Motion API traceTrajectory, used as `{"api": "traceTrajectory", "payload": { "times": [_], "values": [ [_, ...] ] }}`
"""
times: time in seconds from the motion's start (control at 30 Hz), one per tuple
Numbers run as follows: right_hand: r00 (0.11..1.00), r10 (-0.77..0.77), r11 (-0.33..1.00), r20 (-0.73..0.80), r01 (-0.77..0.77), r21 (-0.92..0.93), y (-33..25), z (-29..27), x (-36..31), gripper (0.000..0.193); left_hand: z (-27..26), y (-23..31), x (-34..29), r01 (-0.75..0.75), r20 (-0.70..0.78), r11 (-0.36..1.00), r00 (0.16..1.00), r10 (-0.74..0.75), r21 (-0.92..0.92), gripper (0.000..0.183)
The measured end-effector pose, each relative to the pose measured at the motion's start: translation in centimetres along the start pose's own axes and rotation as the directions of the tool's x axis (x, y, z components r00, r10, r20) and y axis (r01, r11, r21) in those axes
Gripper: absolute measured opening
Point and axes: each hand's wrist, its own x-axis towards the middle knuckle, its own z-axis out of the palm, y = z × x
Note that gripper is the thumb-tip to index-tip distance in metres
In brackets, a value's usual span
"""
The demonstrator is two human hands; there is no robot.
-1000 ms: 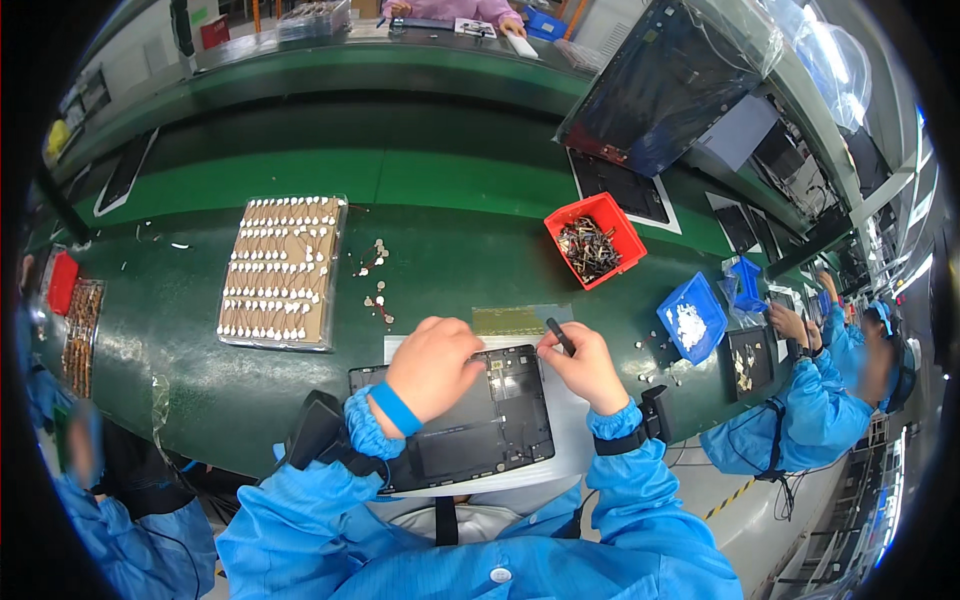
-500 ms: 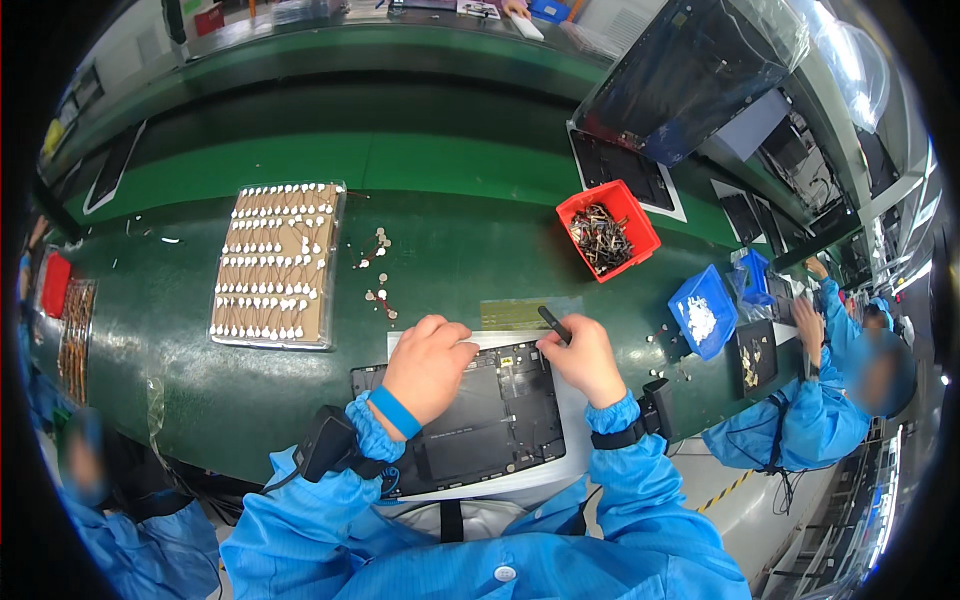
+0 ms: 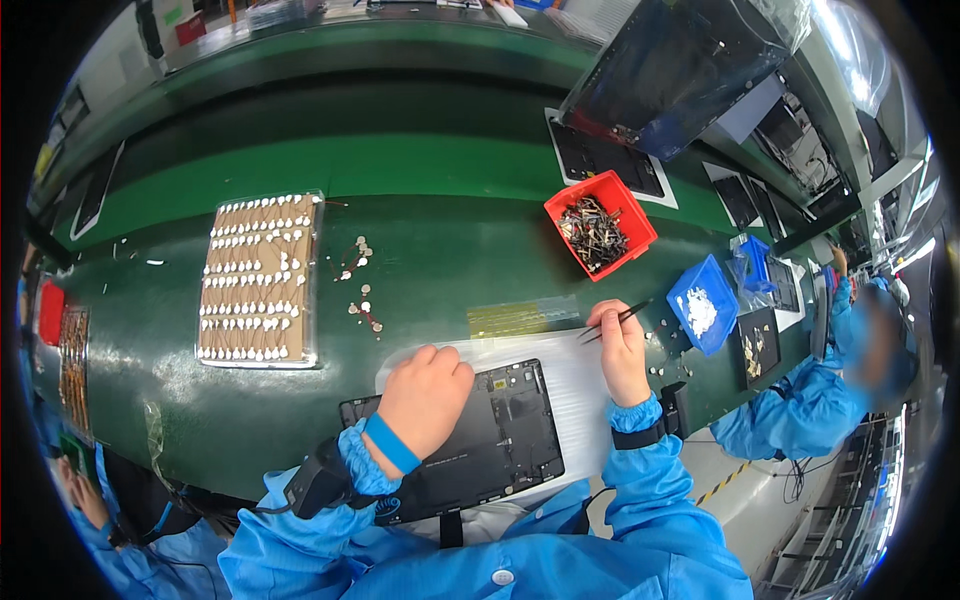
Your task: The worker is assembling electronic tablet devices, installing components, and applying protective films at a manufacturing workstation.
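Note:
A black tablet housing [image 3: 490, 450] with small parts inside lies on a white foam sheet [image 3: 585, 410] in front of me. My left hand [image 3: 428, 398], with a blue band at its wrist, rests over the housing's upper left part. Its fingers are curled in, and whatever they hold, if anything, is hidden. Dark tweezers [image 3: 632, 311] are gripped in my right hand [image 3: 622, 355], off the housing's right side above the sheet. Their tips point left, slightly apart, with nothing visible between them. A yellowish translucent strip [image 3: 520, 318] lies just beyond the sheet.
At left stands a tray [image 3: 310, 340] with rows of white round parts on wires; several loose ones [image 3: 363, 290] lie beside it. A red bin [image 3: 638, 243] of small metal parts and a blue bin [image 3: 715, 335] of white pieces stand right. A co-worker [image 3: 800, 400] sits at far right.
My right hand has moved right, away from the housing's upper edge, and the tweezers' tips now show. The left hand stays over the housing, which sits slightly lower in view.

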Motion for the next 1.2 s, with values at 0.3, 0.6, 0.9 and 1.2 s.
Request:
{"api": "traceTrajectory", "payload": {
  "times": [0.3,0.6,0.9,1.2],
  "values": [
    [0.960,0.279,0.894,0.026,-0.270,0.358,0.6,1.3,0.3,0.017,3.1,0.5,4.6,-0.153,-0.008,0.987,0.988,0.152,-0.043,0.035],
    [0.979,0.200,0.967,-0.050,-0.189,0.174,1.9,1.9,0.0,0.016,3.4,0.2,4.8,-0.121,0.088,0.988,0.988,0.130,-0.098,0.042],
    [0.983,0.171,0.975,-0.071,-0.159,0.153,1.9,2.0,-0.2,0.013,3.3,0.2,5.0,-0.107,0.070,0.987,0.991,0.116,-0.122,0.044],
    [0.974,0.210,0.971,-0.088,-0.197,0.133,1.5,2.2,-0.2,0.013,3.2,0.2,5.0,-0.098,0.070,0.987,0.992,0.107,-0.129,0.044]
  ]
}}
